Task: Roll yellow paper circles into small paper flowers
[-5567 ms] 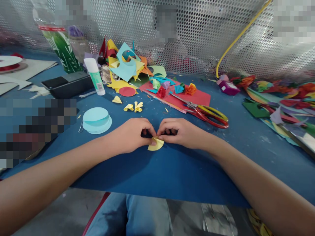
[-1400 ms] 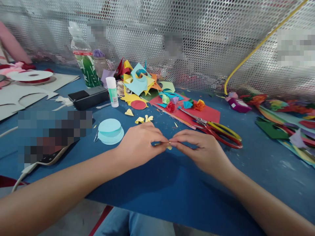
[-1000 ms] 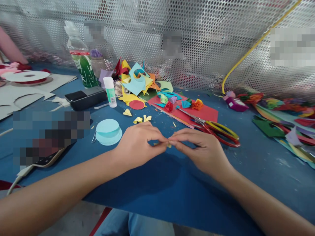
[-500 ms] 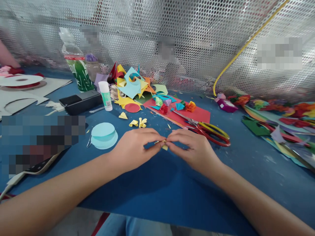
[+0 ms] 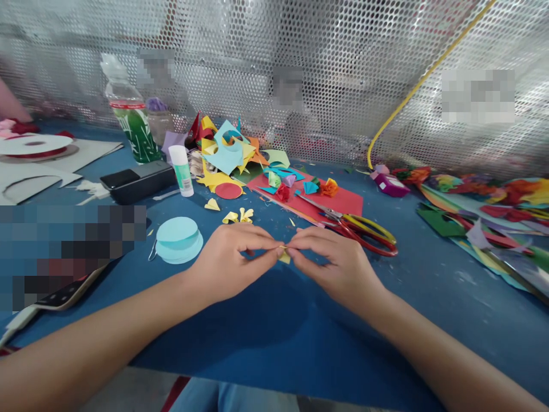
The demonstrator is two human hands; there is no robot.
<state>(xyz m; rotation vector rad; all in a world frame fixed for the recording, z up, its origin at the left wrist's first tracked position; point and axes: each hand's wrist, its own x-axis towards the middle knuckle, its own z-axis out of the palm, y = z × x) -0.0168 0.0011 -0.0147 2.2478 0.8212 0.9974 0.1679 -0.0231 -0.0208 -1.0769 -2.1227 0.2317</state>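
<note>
A small piece of yellow paper is pinched between the fingertips of both hands, a little above the blue table. My left hand grips it from the left, thumb under the fingers. From the right, my right hand pinches the same paper; most of it is hidden by the fingertips. Just beyond my left hand lie curled yellow paper pieces and a folded yellow petal-shaped piece. Light-blue paper circles lie left of that hand. Scissors with red and yellow handles rest beyond my right hand.
A glue stick stands beside a black case and a bottle. Colourful paper scraps are heaped at the back, near red paper bearing small paper flowers. A phone lies left; more paper crafts lie right.
Both hands stay together on the yellow paper, with their fingertips shifted slightly. The whole view has moved a little; the things on the table lie as before.
</note>
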